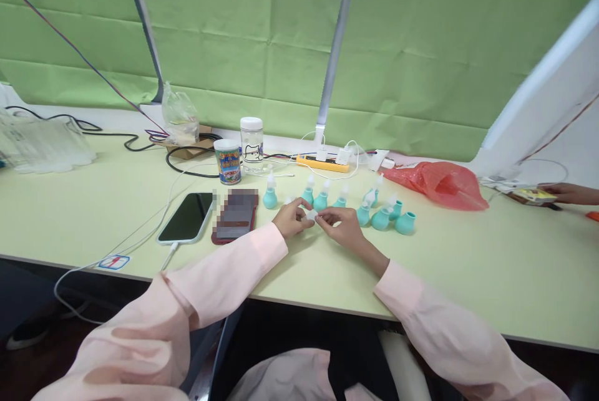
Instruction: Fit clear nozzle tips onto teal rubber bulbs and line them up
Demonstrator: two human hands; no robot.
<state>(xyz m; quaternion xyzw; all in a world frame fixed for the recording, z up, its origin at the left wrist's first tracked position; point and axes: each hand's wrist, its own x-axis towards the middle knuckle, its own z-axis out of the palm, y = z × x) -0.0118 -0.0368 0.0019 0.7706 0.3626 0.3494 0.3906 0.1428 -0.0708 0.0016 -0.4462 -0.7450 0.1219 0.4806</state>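
Observation:
My left hand [291,217] and my right hand [341,224] meet over the pale green table [93,214], both with fingers pinched on a small white translucent piece [311,215] between them. Just behind my hands stands a row of several teal bulb-shaped parts [270,198] with white tips. More of these teal parts [405,222] sit to the right of my right hand, some without tips. Both arms wear pink sleeves.
A phone [187,217] on a white cable and a dark red wallet [235,216] lie left of my hands. Behind are a printed can [228,161], a clear jar [251,144], a yellow power strip [322,164] and a red plastic bag [440,184]. Another person's hand [568,193] rests far right.

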